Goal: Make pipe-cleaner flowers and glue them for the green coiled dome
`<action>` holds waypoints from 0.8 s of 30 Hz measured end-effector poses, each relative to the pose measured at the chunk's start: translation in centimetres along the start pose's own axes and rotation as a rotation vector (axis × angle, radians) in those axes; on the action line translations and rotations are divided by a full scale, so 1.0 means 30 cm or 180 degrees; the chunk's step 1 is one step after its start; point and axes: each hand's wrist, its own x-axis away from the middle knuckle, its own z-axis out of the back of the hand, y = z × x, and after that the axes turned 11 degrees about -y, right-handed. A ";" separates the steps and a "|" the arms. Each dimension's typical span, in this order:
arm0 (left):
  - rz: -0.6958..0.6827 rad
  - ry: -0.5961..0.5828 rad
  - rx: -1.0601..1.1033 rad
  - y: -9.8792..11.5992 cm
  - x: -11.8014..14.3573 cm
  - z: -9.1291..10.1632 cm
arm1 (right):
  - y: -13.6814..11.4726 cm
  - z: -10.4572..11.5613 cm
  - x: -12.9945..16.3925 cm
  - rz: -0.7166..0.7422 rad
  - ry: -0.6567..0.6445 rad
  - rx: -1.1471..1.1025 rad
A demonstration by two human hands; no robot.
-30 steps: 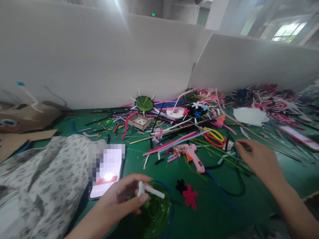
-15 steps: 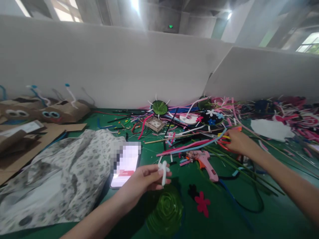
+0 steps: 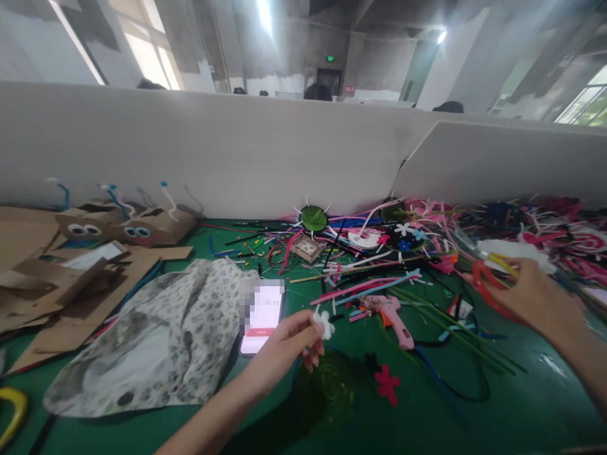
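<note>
My left hand (image 3: 296, 335) pinches a small white fuzzy flower (image 3: 325, 325), seemingly bent from pipe cleaner, between thumb and fingertips. Just below it sits a green see-through round dish (image 3: 327, 385). At the right, my right hand (image 3: 535, 297) is closed on scissors (image 3: 493, 284) with red and yellow handles, held above the table with the blades towards the back left. Between the hands lies a pink glue gun (image 3: 391, 316). A red flower (image 3: 387, 384) and a dark one lie near the dish.
Pipe cleaners (image 3: 365, 284) in many colours cover the back and right. A phone (image 3: 263, 316), a patterned cloth (image 3: 175, 335), cardboard pieces (image 3: 95, 291) and boxes with googly eyes (image 3: 156, 226) are at the left. A yellow handle (image 3: 14, 411) shows bottom left. A white partition (image 3: 237, 151) stands behind.
My right hand has lifted the scissors off the pile and carried them right. The white flower has turned in my left hand; its dangling stem no longer shows. The camera view has shifted.
</note>
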 end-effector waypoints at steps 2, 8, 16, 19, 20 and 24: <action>-0.0072 0.0130 -0.0020 0.005 0.015 -0.003 | -0.140 -0.015 0.160 -0.0254 -0.0487 -0.0442; -0.0106 0.0428 -0.0130 -0.035 0.026 -0.011 | -0.523 -0.101 0.596 0.1075 -0.1179 -0.1319; -0.0124 -0.0059 -0.1239 -0.073 0.058 -0.012 | -0.590 -0.129 0.665 0.0885 -0.1391 -0.1282; -0.0185 -0.0144 -0.1638 -0.068 0.067 -0.017 | -0.591 -0.120 0.674 0.0944 -0.1317 -0.1186; -0.0189 -0.0170 -0.1722 -0.068 0.068 -0.019 | -0.593 -0.119 0.678 0.0987 -0.1282 -0.1128; -0.0154 -0.0186 -0.1770 -0.085 0.061 -0.023 | -0.600 -0.134 0.692 0.1153 -0.1138 -0.0691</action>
